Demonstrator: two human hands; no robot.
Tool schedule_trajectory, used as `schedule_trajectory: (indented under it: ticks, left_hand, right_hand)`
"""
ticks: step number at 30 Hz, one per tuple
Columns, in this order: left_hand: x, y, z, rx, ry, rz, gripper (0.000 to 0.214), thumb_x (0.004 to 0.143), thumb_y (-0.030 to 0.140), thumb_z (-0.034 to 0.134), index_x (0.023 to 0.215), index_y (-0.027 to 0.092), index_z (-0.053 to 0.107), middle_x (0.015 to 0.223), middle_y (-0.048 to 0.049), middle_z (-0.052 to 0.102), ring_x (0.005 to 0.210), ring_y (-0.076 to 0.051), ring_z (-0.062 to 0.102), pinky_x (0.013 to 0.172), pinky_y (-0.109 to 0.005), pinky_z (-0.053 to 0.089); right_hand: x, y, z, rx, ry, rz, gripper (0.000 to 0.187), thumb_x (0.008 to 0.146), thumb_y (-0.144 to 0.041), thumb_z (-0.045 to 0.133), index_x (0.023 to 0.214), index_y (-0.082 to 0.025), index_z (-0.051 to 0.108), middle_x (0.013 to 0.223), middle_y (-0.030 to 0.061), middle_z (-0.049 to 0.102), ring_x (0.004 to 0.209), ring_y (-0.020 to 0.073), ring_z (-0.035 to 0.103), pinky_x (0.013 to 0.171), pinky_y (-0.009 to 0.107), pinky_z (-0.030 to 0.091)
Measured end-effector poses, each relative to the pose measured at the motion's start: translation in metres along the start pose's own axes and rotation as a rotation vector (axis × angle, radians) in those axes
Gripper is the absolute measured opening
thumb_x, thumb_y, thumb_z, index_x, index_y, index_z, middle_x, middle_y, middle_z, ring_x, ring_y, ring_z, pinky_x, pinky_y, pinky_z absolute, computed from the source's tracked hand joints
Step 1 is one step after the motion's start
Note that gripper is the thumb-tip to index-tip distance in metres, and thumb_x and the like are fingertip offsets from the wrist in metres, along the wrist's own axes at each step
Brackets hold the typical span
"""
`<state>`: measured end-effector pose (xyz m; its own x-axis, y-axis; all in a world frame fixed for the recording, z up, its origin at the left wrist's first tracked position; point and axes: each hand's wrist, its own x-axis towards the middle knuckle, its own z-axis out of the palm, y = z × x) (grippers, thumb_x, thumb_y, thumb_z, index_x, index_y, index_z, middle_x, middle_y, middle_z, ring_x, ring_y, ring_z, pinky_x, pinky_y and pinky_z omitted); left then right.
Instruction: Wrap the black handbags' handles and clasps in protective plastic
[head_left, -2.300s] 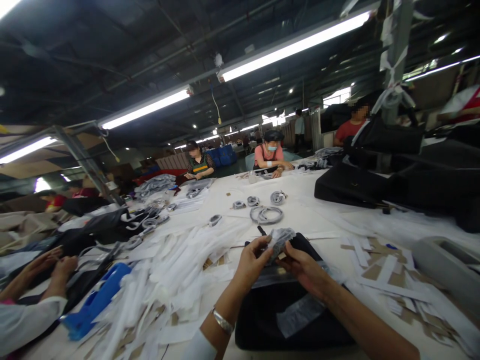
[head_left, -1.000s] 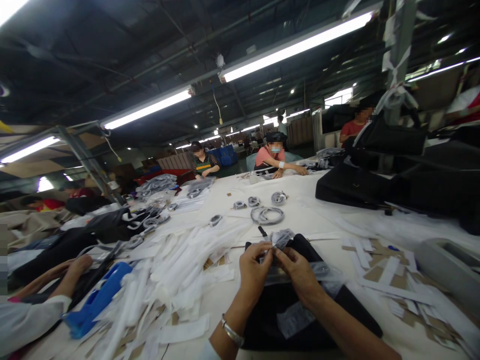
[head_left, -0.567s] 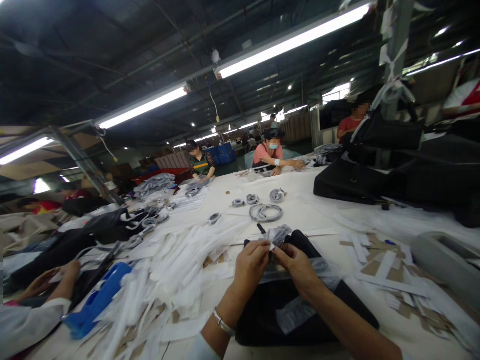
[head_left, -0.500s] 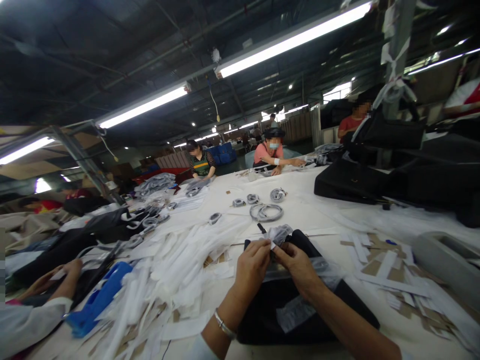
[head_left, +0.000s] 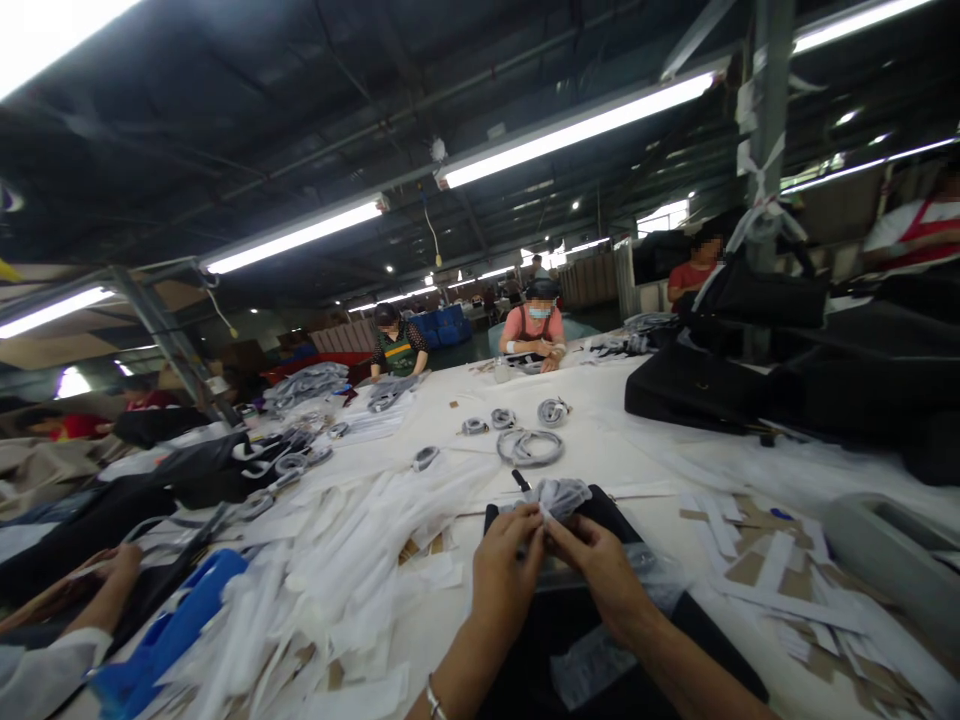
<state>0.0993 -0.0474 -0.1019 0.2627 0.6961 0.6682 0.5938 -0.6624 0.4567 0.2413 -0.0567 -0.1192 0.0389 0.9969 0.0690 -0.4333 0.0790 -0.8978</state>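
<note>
My left hand point(head_left: 504, 578) and my right hand point(head_left: 600, 570) meet at the fingertips over a black bag point(head_left: 600, 512) on the white table point(head_left: 630, 455). Both pinch a crumpled clear plastic wrapping point(head_left: 559, 494) that sticks up just beyond the fingers. A silver bracelet point(head_left: 433, 698) shows on my left wrist. More clear plastic point(head_left: 592, 662) lies on the bag below my right forearm.
A heap of white paper strips point(head_left: 352, 540) lies left of my hands, with a blue plastic tool point(head_left: 161, 640) and a co-worker's hand point(head_left: 112, 580) further left. Grey coiled straps point(head_left: 529, 445) sit beyond. Black bags point(head_left: 697, 385) stack at the right. Cardboard and strips point(head_left: 772, 560) and a grey tray point(head_left: 892, 550) lie right. Other people work at the far end.
The view has tilted up a little, so my hands sit lower in the picture. My fingers stay pinched on the plastic wrapping. The co-worker's hand at the left has drawn back.
</note>
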Motion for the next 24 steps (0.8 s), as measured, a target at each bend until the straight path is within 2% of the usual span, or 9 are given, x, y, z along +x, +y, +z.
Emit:
schedule_trajectory:
  ticks: [4, 8, 11, 15, 17, 19, 21, 22, 24]
  left_hand:
    - [0.016, -0.001, -0.01, -0.235, -0.102, -0.225, 0.024, 0.086, 0.024, 0.064, 0.11, 0.024, 0.066, 0.113, -0.004, 0.072, 0.108, -0.023, 0.066, 0.097, -0.039, 0.052]
    - [0.03, -0.002, -0.02, -0.281, -0.24, -0.244, 0.024, 0.085, 0.027, 0.062, 0.108, 0.023, 0.068, 0.107, -0.0033, 0.073, 0.105, -0.023, 0.066, 0.098, -0.038, 0.048]
    - [0.031, -0.004, -0.02, -0.274, -0.265, -0.238, 0.024, 0.084, 0.03, 0.061, 0.105, 0.022, 0.068, 0.104, -0.0037, 0.073, 0.103, -0.023, 0.066, 0.098, -0.038, 0.048]
    - [0.022, -0.01, -0.015, -0.264, -0.22, -0.223, 0.032, 0.079, 0.037, 0.066, 0.107, 0.02, 0.066, 0.107, -0.0063, 0.072, 0.106, -0.026, 0.065, 0.099, -0.04, 0.048]
    - [0.019, -0.016, -0.012, -0.256, -0.19, -0.257, 0.041, 0.076, 0.041, 0.07, 0.11, 0.02, 0.066, 0.111, -0.0078, 0.071, 0.111, -0.029, 0.063, 0.101, -0.043, 0.047]
    - [0.018, -0.023, -0.009, -0.277, -0.168, -0.307, 0.047, 0.072, 0.046, 0.073, 0.111, 0.02, 0.065, 0.115, -0.0088, 0.07, 0.114, -0.031, 0.062, 0.103, -0.045, 0.045]
    - [0.019, -0.03, -0.007, -0.329, -0.143, -0.352, 0.05, 0.07, 0.049, 0.074, 0.109, 0.02, 0.064, 0.116, -0.009, 0.069, 0.115, -0.032, 0.061, 0.105, -0.046, 0.044]
    - [0.019, -0.033, -0.005, -0.355, -0.13, -0.369, 0.051, 0.069, 0.051, 0.073, 0.109, 0.02, 0.064, 0.117, -0.0088, 0.068, 0.116, -0.032, 0.061, 0.106, -0.046, 0.044]
    - [0.02, -0.036, -0.001, -0.389, -0.121, -0.396, 0.052, 0.069, 0.053, 0.073, 0.108, 0.02, 0.063, 0.116, -0.0085, 0.068, 0.117, -0.031, 0.061, 0.106, -0.046, 0.043]
  right_hand:
    - [0.003, -0.006, -0.002, -0.02, -0.023, -0.008, 0.043, 0.072, -0.045, 0.08, 0.104, -0.017, 0.073, 0.101, 0.0077, 0.073, 0.096, 0.0242, 0.067, 0.089, 0.035, 0.054]
    - [0.006, -0.008, -0.002, -0.011, -0.056, -0.021, 0.043, 0.071, -0.046, 0.08, 0.102, -0.017, 0.073, 0.101, 0.0073, 0.073, 0.099, 0.0248, 0.066, 0.09, 0.035, 0.053]
    - [0.004, -0.004, 0.002, -0.035, -0.051, -0.053, 0.043, 0.074, -0.048, 0.077, 0.102, -0.016, 0.073, 0.099, 0.0077, 0.074, 0.093, 0.0238, 0.068, 0.086, 0.034, 0.054]
    - [-0.004, -0.009, -0.006, -0.368, -0.13, -0.18, 0.04, 0.088, -0.05, 0.059, 0.106, -0.017, 0.073, 0.095, 0.0082, 0.074, 0.086, 0.0241, 0.07, 0.08, 0.036, 0.056]
    - [-0.011, -0.025, -0.032, -0.561, -0.14, -0.263, 0.034, 0.086, -0.045, 0.062, 0.106, -0.02, 0.074, 0.099, 0.0074, 0.075, 0.092, 0.0255, 0.069, 0.086, 0.039, 0.054]
    - [-0.024, -0.05, -0.081, -0.813, -0.025, -0.415, 0.031, 0.084, -0.04, 0.066, 0.109, -0.023, 0.074, 0.113, 0.0073, 0.072, 0.107, 0.0265, 0.064, 0.1, 0.041, 0.047]
    - [-0.047, -0.081, -0.146, -1.201, 0.226, -0.574, 0.03, 0.089, -0.037, 0.059, 0.113, -0.023, 0.072, 0.125, 0.0091, 0.066, 0.121, 0.0267, 0.056, 0.11, 0.044, 0.038]
    - [-0.062, -0.096, -0.18, -1.378, 0.372, -0.578, 0.028, 0.09, -0.036, 0.057, 0.11, -0.023, 0.072, 0.129, 0.0099, 0.064, 0.126, 0.0271, 0.052, 0.113, 0.045, 0.034]
    - [-0.09, -0.125, -0.244, -1.645, 0.685, -0.458, 0.028, 0.087, -0.037, 0.059, 0.105, -0.021, 0.073, 0.133, 0.011, 0.062, 0.133, 0.0289, 0.046, 0.114, 0.046, 0.03]
